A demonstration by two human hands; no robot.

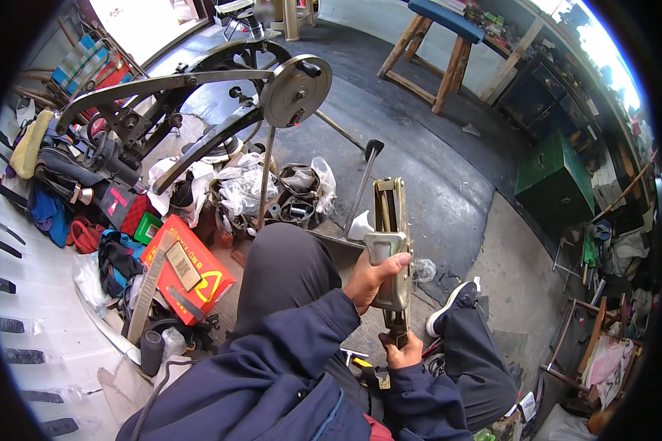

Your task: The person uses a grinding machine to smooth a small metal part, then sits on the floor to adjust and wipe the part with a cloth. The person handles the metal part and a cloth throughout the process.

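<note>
Upright between my knees stands a long, narrow metal assembly. It has brass-coloured rails, a slotted upper end and a pale plate with a rounded rectangular opening on its left side; its exact kind I cannot make out. My left hand is closed round its middle from the left, with the thumb across the front. Lower down, my right hand grips the narrow bottom end, its fingers partly hidden. A tool with a yellow handle lies below, close to my right wrist.
A hand-cranked sewing machine with a large wheel stands ahead left. Bags of parts lie beneath it. Near my left knee is a red box amid clutter. A wooden-legged stool and a green chest stand at far right.
</note>
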